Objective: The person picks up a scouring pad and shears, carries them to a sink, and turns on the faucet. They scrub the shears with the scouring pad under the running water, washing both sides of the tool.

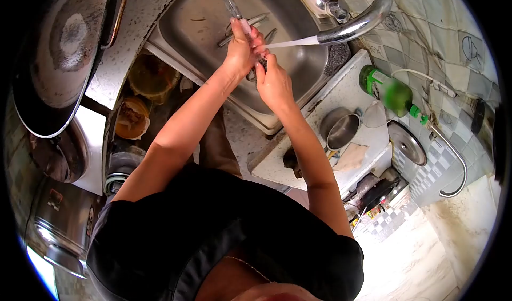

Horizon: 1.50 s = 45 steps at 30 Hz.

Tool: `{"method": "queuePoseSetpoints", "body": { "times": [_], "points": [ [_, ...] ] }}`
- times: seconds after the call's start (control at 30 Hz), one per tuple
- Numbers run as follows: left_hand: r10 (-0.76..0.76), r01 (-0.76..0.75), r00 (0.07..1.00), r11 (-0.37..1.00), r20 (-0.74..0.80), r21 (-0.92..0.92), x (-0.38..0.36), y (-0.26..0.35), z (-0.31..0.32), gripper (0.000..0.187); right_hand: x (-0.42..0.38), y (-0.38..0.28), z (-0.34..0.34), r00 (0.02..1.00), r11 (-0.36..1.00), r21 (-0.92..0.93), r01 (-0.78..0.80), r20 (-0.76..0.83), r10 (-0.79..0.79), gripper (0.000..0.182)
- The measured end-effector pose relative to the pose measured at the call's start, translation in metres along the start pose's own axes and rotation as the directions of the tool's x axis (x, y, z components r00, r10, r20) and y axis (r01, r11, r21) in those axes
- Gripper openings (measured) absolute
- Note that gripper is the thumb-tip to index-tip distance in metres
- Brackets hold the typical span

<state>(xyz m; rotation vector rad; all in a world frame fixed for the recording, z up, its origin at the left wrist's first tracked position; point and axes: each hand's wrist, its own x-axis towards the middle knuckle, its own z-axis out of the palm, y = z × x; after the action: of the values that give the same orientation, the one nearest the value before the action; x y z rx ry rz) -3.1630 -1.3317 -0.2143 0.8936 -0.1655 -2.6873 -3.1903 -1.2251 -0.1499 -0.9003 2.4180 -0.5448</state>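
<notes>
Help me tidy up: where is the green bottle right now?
In the head view, the green bottle is right of the sink, between the curved faucet and small metal pot, beside the tiled wall.

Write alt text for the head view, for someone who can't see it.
Left hand and right hand hold a shiny utensil in a water stream from a curved tap, over a metal sink where other utensils lie. Right of it are a green bottle and small pot; a large pan is upper left.
</notes>
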Motion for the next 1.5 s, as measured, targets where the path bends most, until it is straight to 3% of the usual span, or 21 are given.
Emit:
{"method": "queuePoseSetpoints", "body": {
  "times": [0.07,0.17,0.27,0.33,0.47,0.5,0.53,0.6,0.67,0.73,0.77,0.8,0.83,0.87,0.93,0.97,1.03,1.1,1.2,1.27,1.5],
  "points": [
    [-0.017,0.018,1.000,0.999,-0.020,0.028,-0.001,0.000,0.002,0.063,-0.001,0.001,0.000,0.999,0.996,-0.086,-0.024,0.046,0.028,0.024],
    [-0.021,0.021,1.000,0.999,-0.009,0.044,-0.001,0.001,0.003,0.064,-0.003,0.018,0.022,0.989,0.996,0.090,0.024,-0.144,-0.011,0.025],
    [0.000,0.000,1.000,1.000,-0.004,0.003,0.000,-0.002,-0.001,0.066,-0.005,0.027,0.034,0.959,0.914,0.369,-0.169,-0.154,0.239,0.030],
    [0.007,-0.011,0.999,0.994,-0.037,-0.108,0.005,-0.003,-0.004,0.067,-0.007,0.024,0.041,0.785,0.351,0.836,-0.421,0.142,0.602,0.035],
    [0.042,-0.035,0.999,0.957,0.020,-0.290,0.012,-0.005,-0.015,0.067,-0.012,0.016,0.039,0.880,0.499,0.815,-0.294,0.028,0.473,0.034],
    [0.083,-0.076,0.996,0.971,0.023,-0.226,0.011,-0.007,-0.013,0.067,-0.011,0.013,0.034,0.918,0.743,0.617,-0.260,-0.081,0.389,0.030],
    [0.124,-0.118,0.992,0.980,0.031,-0.162,0.008,-0.009,-0.008,0.066,-0.009,0.010,0.025,0.918,0.741,0.619,-0.259,-0.081,0.389,0.030],
    [0.061,-0.082,0.993,0.974,-0.105,-0.210,-0.003,-0.004,0.007,0.066,-0.004,0.010,0.003,0.967,0.954,0.280,-0.104,-0.195,0.162,0.026],
    [0.022,0.031,0.981,0.964,-0.195,0.264,-0.010,0.006,-0.004,0.065,0.006,0.011,-0.025,0.970,0.978,0.170,-0.122,-0.187,0.153,0.023],
    [0.021,0.102,0.969,0.876,-0.247,0.472,-0.031,0.015,-0.012,0.051,0.019,0.017,-0.045,0.986,0.999,-0.032,-0.019,-0.164,0.014,0.022],
    [0.277,-0.178,0.961,0.643,-0.009,0.745,-0.038,0.014,-0.013,0.043,0.022,0.009,-0.054,0.992,0.996,-0.089,-0.001,-0.127,-0.010,0.021],
    [0.421,-0.432,0.858,0.283,0.294,0.856,-0.041,0.015,-0.015,0.042,0.024,0.005,-0.060,0.992,0.997,-0.082,-0.004,-0.127,-0.007,0.021],
    [0.434,-0.565,0.652,-0.269,0.622,0.780,-0.041,0.027,0.003,0.038,0.027,0.001,-0.064,0.996,0.990,-0.137,0.046,-0.071,-0.056,0.022],
    [0.434,-0.564,0.650,-0.274,0.624,0.779,-0.031,0.029,0.003,0.038,0.029,-0.001,-0.066,0.994,0.976,-0.192,0.102,-0.014,-0.106,0.023],
    [0.107,-0.679,0.606,-0.446,0.788,0.582,-0.008,0.037,0.009,0.029,0.033,-0.001,-0.067,0.990,0.979,-0.149,0.138,-0.017,-0.142,0.024],
    [-0.104,-0.516,0.844,-0.424,0.526,0.744,-0.004,0.045,0.017,0.022,0.034,0.001,-0.068,0.989,0.981,-0.139,0.132,-0.043,-0.139,0.025],
    [-0.073,-0.543,0.820,-0.417,0.568,0.729,0.010,0.044,0.015,0.021,0.036,0.009,-0.062,0.989,0.984,-0.131,0.123,-0.069,-0.133,0.027],
    [-0.036,-0.527,0.823,-0.421,0.567,0.738,0.014,0.047,0.019,0.021,0.039,0.022,-0.045,0.941,0.913,0.392,0.112,-0.336,0.028,0.032],
    [-0.050,-0.506,0.816,-0.541,0.575,0.671,0.018,0.038,0.013,0.017,0.036,-0.013,-0.042,0.920,0.944,0.328,-0.034,-0.359,0.158,0.040],
    [-0.025,-0.485,0.821,-0.558,0.571,0.673,0.004,0.033,0.020,0.013,0.050,-0.014,-0.032,0.946,0.984,-0.034,-0.176,-0.281,0.160,0.045],
    [0.022,-0.406,0.852,-0.602,0.523,0.688,-0.002,0.024,0.017,0.018,0.061,0.018,0.004,0.876,0.911,0.363,-0.194,-0.354,0.327,0.034]
  ]
}}
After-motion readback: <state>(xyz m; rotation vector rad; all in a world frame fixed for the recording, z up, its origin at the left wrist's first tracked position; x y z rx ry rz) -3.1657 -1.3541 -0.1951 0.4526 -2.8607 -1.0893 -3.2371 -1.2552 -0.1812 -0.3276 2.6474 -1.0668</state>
